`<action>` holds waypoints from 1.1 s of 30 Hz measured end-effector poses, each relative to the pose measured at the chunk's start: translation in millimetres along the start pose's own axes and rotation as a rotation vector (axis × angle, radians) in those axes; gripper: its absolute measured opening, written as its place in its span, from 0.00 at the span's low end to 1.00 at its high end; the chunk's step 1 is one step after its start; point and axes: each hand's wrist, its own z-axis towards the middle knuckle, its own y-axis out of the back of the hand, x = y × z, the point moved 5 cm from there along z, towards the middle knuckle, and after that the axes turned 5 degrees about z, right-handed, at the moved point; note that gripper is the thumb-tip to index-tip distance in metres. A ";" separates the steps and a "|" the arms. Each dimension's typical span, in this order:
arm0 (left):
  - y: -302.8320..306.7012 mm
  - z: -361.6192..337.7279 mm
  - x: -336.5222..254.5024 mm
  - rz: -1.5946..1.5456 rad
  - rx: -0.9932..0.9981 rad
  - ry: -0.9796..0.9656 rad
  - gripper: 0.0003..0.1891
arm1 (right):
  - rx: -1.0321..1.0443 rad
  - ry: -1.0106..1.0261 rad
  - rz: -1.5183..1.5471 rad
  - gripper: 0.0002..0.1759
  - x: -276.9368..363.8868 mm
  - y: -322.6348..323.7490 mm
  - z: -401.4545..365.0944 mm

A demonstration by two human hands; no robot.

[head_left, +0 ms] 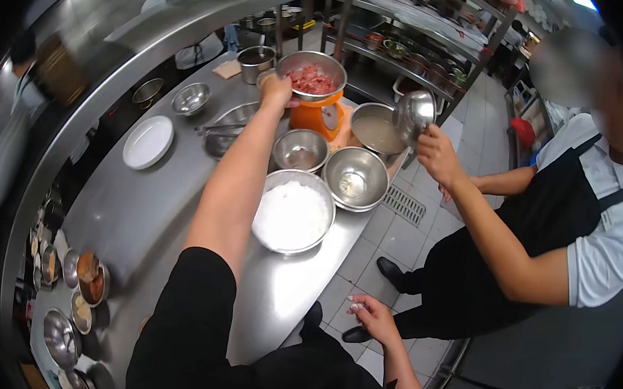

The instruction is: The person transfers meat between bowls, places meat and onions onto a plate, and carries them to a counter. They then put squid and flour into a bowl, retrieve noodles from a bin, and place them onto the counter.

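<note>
My left hand [276, 91] reaches out to the rim of a steel bowl of cut red meat [312, 79], its fingers closed at the bowl's left edge. That bowl rests on an orange scale [319, 117]. Held low at my right side, my right hand [371, 318] has its fingers loosely curled and partly apart, with whitish residue on the fingertips and no object visible in it. A bowl of white powder [293, 213] stands nearest me, beside two steel bowls [300, 150] [355, 178]. Behind them is a pot of cloudy liquid [378, 130].
A co-worker in a black apron [514, 218] stands at the right, a hand [437, 155] raising a steel bowl [414, 115] by the pot. A white plate [148, 142] lies left on the steel table [134, 213]. An overhead shelf edge [101, 72] curves above; several small bowls stand lower left.
</note>
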 end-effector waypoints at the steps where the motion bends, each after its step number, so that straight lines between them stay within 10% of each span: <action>1: -9.8 13.6 11.5 0.009 -0.013 0.064 0.15 | -0.031 -0.050 0.039 0.14 -6.7 11.0 0.7; 25: -5.7 21.7 47.3 0.040 -0.030 0.302 0.33 | -0.004 -0.122 0.055 0.14 5.6 32.9 61.0; 33: -0.4 26.0 34.4 0.141 -0.020 -0.054 0.21 | -0.074 0.367 -0.297 0.15 93.3 29.6 95.9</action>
